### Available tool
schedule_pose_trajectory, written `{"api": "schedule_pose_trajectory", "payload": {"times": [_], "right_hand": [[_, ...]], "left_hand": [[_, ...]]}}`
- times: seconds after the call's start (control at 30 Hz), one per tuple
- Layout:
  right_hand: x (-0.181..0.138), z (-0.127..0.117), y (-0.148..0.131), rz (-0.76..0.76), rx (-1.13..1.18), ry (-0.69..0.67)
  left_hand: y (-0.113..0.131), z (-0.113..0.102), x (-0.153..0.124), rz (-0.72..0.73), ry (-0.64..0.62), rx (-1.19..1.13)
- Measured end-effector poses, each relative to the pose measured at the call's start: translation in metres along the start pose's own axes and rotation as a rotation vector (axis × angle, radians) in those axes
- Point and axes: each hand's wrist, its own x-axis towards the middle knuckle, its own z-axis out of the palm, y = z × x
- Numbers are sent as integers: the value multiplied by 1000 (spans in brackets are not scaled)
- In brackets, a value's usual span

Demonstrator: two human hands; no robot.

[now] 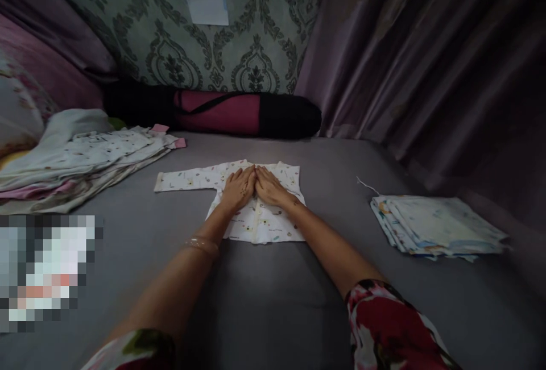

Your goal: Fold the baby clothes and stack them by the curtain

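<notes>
A small white baby shirt with tiny coloured prints lies flat on the grey bed sheet, one sleeve stretched out to the left. My left hand and my right hand rest side by side on its upper middle. Both lie palm down with fingers stretched flat, and they touch each other. Neither holds anything. A thin bangle sits on my left wrist.
A loose pile of garments lies at the left. A neat stack of folded cloths sits at the right. A dark and pink bolster lies along the patterned wall. Purple curtains hang at the right.
</notes>
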Motion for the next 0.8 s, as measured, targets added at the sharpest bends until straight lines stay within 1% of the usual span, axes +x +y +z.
{"api": "schedule_pose_trajectory", "payload": {"times": [0.1,0.17,0.27,0.3,0.37,0.43,0.5,0.57,0.67,0.8], "right_hand": [[-10,0,7,109,-48,22],[-14,-3,10,162,-52,17],[-11,-16,17,181,44,-8],[-9,-22,22,183,85,4],[-5,-32,34,196,113,74],[-6,-37,47,239,41,140],[-12,-37,57,279,-60,137],[-19,-34,64,300,-122,97],[-26,-30,67,298,-156,59],[-25,-28,69,285,-165,66]], "left_hand": [[3,0,0,-10,-46,79],[4,0,0,-9,-53,116],[4,0,1,-22,-33,127],[4,0,1,-27,-28,121],[3,0,2,-26,-23,102],[3,-1,2,-24,-22,83],[3,-2,2,-29,-26,78],[3,-1,3,-37,-34,85],[2,1,3,-45,-25,110],[0,4,4,-49,-10,146]]}}
